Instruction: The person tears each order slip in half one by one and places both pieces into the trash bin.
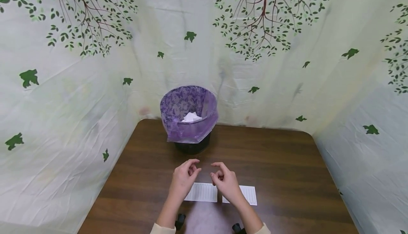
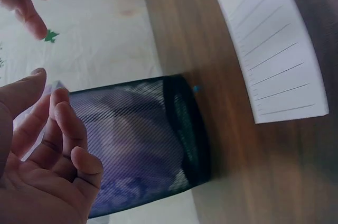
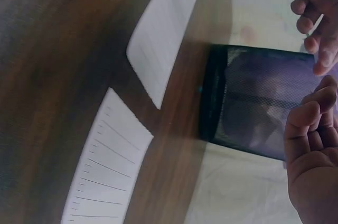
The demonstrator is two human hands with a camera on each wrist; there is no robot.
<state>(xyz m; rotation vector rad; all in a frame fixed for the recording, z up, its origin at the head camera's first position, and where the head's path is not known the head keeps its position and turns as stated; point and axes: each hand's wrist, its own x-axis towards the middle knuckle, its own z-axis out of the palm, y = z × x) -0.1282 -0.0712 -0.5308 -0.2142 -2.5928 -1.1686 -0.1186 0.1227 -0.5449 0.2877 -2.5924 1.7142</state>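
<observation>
Both hands are raised over the table in front of a mesh waste bin (image 1: pixel 191 145) lined with a purple bag (image 1: pixel 188 133). My left hand (image 1: pixel 185 175) has loosely bent fingers with nothing between them. Facing it, my right hand (image 1: pixel 224 181) has its index finger reaching inward and the other fingers loosely curled, also without anything held. Below the hands lie two lined paper pieces: the left piece (image 1: pixel 204 192) and the right piece (image 1: pixel 249 194), a narrow gap between them. In the right wrist view, the edges facing that gap look rough. White paper scraps (image 1: pixel 191 117) sit inside the bin.
The brown wooden table (image 1: pixel 271 156) reaches back to a pale curtain (image 1: pixel 197 60) printed with leaves and branches, which also encloses both sides. Two small black objects, one by the left forearm (image 1: pixel 180 221) and one by the right, show near the front.
</observation>
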